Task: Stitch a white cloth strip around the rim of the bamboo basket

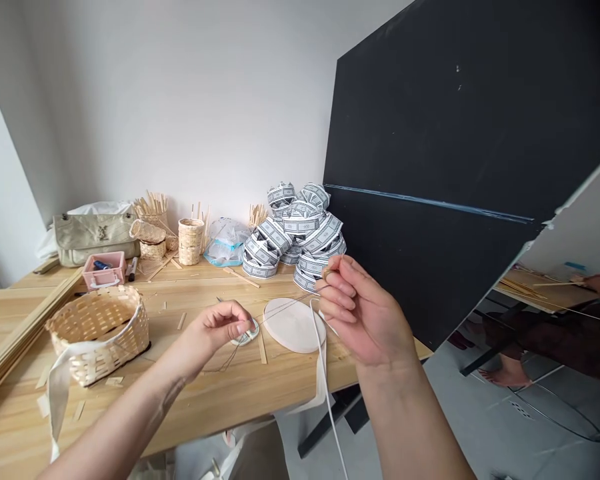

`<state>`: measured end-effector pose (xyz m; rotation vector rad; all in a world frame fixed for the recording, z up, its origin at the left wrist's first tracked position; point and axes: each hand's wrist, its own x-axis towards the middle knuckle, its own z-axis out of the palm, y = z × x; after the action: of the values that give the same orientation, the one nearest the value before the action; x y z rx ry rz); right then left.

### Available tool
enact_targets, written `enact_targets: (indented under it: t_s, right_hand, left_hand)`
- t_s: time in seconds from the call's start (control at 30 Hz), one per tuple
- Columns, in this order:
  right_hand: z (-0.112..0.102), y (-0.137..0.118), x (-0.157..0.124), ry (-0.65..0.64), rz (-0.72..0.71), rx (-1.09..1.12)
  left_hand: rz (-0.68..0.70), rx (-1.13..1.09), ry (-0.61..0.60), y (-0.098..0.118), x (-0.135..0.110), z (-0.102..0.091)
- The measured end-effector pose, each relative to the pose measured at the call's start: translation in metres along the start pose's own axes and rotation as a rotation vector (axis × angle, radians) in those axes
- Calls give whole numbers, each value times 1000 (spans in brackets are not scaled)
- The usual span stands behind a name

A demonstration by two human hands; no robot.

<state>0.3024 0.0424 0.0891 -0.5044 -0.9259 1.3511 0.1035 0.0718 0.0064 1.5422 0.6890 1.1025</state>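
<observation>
My left hand (226, 323) is closed in a pinch on a thin grey thread (290, 303), above the table. The thread stretches across to my right hand (363, 303), which is raised higher with thumb and forefinger pressed together on it. Loose thread also hangs below my left hand. A small round pale-green item (250, 333) lies partly hidden behind the left fingertips. Between my hands, on the table, rests a flat white disc-shaped roll (293, 327). To the left stands a woven wood-strip basket (115, 353) with a white ribbon (59, 393) hanging from its rim.
Long wooden strips (25, 333) lie along the table's left side. Behind are a pink box (105, 272), a green bag (93, 237), small woven baskets (191, 240) and stacked patterned paper bands (300, 230). A large black board (430, 180) leans at right. Another person's foot (505, 375) shows beyond.
</observation>
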Motion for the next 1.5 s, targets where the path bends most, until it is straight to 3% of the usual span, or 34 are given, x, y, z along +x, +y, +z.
enact_targets:
  t_s: [0.3, 0.43, 0.63, 0.9, 1.07, 1.23, 1.4, 1.5]
  right_hand:
    - [-28, -3, 7, 119, -101, 1]
    - [-39, 0, 9, 170, -161, 30]
    - [-48, 0, 9, 235, -175, 46]
    - [-52, -1, 10, 338, -184, 89]
    - [-49, 1, 14, 397, -195, 114]
    - [-48, 4, 17, 460, -227, 133]
    - [-45, 4, 12, 508, -238, 120]
    - [-46, 0, 3, 570, -254, 91]
  left_hand:
    - [4, -19, -38, 15, 6, -15]
    - [20, -4, 7, 15, 5, -22]
    - [-71, -144, 59, 12, -6, -31]
    - [-130, 1, 166, 13, -27, -60]
    - [-165, 245, 109, 19, -41, -83]
    - [-130, 544, 35, 23, -51, -88]
    - [-50, 901, 31, 3, -70, -89]
    - [14, 1075, 106, -12, -89, -98]
